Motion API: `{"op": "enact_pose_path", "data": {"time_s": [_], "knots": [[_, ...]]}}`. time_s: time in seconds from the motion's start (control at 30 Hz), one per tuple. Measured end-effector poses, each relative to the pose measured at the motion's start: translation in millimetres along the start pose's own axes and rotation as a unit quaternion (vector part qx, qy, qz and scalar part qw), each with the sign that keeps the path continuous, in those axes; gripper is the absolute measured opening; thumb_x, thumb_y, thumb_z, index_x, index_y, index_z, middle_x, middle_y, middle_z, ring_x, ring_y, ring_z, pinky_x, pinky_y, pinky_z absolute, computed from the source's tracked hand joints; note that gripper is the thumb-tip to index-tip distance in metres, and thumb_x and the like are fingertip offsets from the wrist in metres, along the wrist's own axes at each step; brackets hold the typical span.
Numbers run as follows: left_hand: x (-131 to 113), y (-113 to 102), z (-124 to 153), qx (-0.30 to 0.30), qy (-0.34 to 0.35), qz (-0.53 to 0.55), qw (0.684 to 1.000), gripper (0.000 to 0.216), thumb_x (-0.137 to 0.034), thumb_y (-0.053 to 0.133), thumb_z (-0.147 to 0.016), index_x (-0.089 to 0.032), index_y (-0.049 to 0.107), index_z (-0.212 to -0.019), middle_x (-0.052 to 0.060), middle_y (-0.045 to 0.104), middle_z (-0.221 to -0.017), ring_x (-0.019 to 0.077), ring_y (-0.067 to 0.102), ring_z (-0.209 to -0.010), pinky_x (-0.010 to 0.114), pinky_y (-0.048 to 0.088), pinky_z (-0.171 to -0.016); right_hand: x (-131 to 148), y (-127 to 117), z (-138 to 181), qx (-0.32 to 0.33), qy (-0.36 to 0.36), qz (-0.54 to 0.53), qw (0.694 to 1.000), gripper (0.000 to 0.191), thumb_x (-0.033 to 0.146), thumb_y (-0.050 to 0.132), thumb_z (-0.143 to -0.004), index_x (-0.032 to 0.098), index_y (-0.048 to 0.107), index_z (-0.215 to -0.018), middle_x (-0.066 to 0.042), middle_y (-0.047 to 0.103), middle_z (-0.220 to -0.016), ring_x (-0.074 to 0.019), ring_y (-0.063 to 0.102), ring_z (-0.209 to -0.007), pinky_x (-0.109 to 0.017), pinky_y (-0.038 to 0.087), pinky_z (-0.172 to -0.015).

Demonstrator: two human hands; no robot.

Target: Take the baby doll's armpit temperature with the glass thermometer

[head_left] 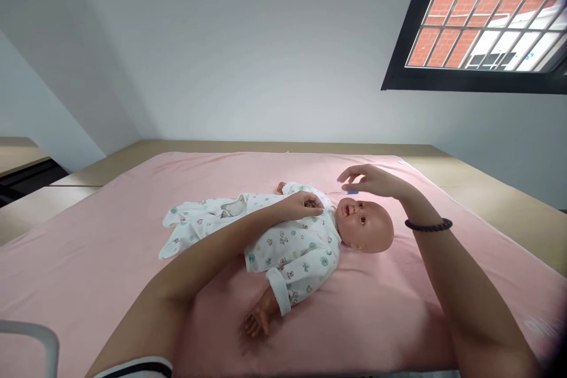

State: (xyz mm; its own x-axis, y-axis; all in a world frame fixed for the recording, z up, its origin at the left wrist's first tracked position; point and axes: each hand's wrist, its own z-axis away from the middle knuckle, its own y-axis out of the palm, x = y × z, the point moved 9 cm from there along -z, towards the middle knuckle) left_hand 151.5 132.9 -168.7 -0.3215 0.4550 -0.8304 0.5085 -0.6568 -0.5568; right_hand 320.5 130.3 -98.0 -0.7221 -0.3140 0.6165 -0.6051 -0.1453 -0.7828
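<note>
A baby doll (367, 225) in a white printed sleepsuit (287, 245) lies on its back on a pink mat (376, 319), head to the right. My left hand (303, 204) rests on the doll's chest near the collar, fingers curled against the cloth. My right hand (374, 182) hovers just above the doll's face, fingers pinched on a thin stick with a blue tip (348, 192) that points left above the doll's mouth. A black band (427, 225) circles my right wrist.
The pink mat covers a wide beige platform (487, 189) against a grey wall. A barred window (487, 18) shows at the upper right. A grey rail corner (31, 336) sits at the lower left.
</note>
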Motion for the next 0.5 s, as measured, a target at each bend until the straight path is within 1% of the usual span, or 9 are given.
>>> {"op": "enact_pose_path", "data": {"time_s": [0.03,0.07,0.1,0.17,0.23,0.3,0.37,0.43,0.5], "knots": [[1.8,-0.1,-0.3,-0.001,-0.002,0.018,1.0,0.031,-0.044,0.067,-0.085,-0.014,0.071,-0.094,0.002,0.062,-0.078,0.0135,0.05,-0.069,0.026,0.04,-0.061,19.1,13.3,5.8,0.03,-0.007,0.038,0.999,0.037,0.052,0.069,-0.083,0.025,0.076,-0.107,-0.008,0.07,-0.11,-0.0254,0.064,-0.1,-0.039,0.051,-0.083],[2.7,0.1,-0.3,-0.003,-0.001,0.031,0.999,0.031,-0.043,0.068,-0.084,-0.014,0.071,-0.094,0.002,0.061,-0.077,0.0132,0.05,-0.069,0.025,0.04,-0.061,33.9,26.0,11.3,0.045,-0.006,0.076,0.996,0.033,0.05,0.068,-0.085,0.025,0.076,-0.106,-0.008,0.071,-0.107,-0.0256,0.064,-0.098,-0.038,0.051,-0.08],[3.0,0.4,-0.3,-0.006,0.003,0.041,0.999,0.03,-0.042,0.069,-0.084,-0.014,0.07,-0.094,0.001,0.06,-0.076,0.0129,0.05,-0.069,0.025,0.04,-0.062,45.3,40.2,16.2,0.063,-0.007,0.115,0.991,0.029,0.044,0.065,-0.087,0.025,0.075,-0.107,-0.008,0.071,-0.106,-0.0256,0.064,-0.098,-0.037,0.05,-0.08],[2.8,0.7,0.2,-0.015,0.012,0.047,0.999,0.028,-0.041,0.068,-0.084,-0.014,0.07,-0.092,0.0,0.057,-0.072,0.0122,0.048,-0.067,0.025,0.039,-0.061,60.7,61.2,21.5,0.061,-0.023,0.203,0.977,0.021,0.029,0.058,-0.09,0.023,0.075,-0.102,-0.009,0.072,-0.101,-0.0265,0.064,-0.097,-0.038,0.048,-0.082],[1.8,-0.8,1.1,-0.036,0.021,0.04,0.998,0.024,-0.037,0.067,-0.083,-0.014,0.069,-0.089,-0.001,0.056,-0.069,0.0122,0.048,-0.066,0.025,0.038,-0.061,65.2,73.1,21.3,0.046,-0.036,0.256,0.965,0.024,0.019,0.054,-0.091,0.021,0.075,-0.101,-0.01,0.072,-0.1,-0.0276,0.063,-0.1,-0.039,0.046,-0.085],[-1.5,-4.0,2.7,-0.068,0.036,0.025,0.997,0.02,-0.033,0.066,-0.081,-0.015,0.069,-0.087,-0.001,0.058,-0.071,0.0126,0.049,-0.067,0.025,0.039,-0.062,59.8,75.4,17.2,0.037,-0.025,0.265,0.963,0.026,0.016,0.054,-0.089,0.021,0.075,-0.104,-0.01,0.072,-0.101,-0.0273,0.063,-0.101,-0.037,0.045,-0.085],[-8.2,-8.0,5.6,-0.105,0.062,0.009,0.993,0.014,-0.029,0.066,-0.08,-0.016,0.069,-0.085,0.0,0.062,-0.076,0.013,0.051,-0.071,0.025,0.04,-0.065,51.8,71.2,12.1,0.033,-0.003,0.242,0.97,0.027,0.017,0.057,-0.088,0.024,0.076,-0.106,-0.008,0.073,-0.104,-0.0258,0.064,-0.099,-0.035,0.046,-0.081],[-16.9,-11.4,9.8,-0.139,0.095,-0.017,0.986,0.009,-0.024,0.065,-0.08,-0.016,0.069,-0.084,0.0,0.064,-0.079,0.013,0.052,-0.072,0.025,0.041,-0.066,48.0,66.1,8.2,0.029,0.006,0.207,0.978,0.024,0.02,0.06,-0.087,0.026,0.077,-0.103,-0.006,0.073,-0.104,-0.0238,0.065,-0.095,-0.032,0.046,-0.077],[-26.4,-13.5,15.1,-0.168,0.133,-0.06,0.975,0.007,-0.02,0.065,-0.08,-0.017,0.069,-0.084,0.0,0.065,-0.08,0.0133,0.053,-0.073,0.026,0.042,-0.068,47.9,64.0,5.8,0.028,0.002,0.179,0.983,0.019,0.022,0.062,-0.086,0.027,0.078,-0.096,-0.003,0.074,-0.099,-0.0218,0.065,-0.091,-0.03,0.045,-0.073]]}}
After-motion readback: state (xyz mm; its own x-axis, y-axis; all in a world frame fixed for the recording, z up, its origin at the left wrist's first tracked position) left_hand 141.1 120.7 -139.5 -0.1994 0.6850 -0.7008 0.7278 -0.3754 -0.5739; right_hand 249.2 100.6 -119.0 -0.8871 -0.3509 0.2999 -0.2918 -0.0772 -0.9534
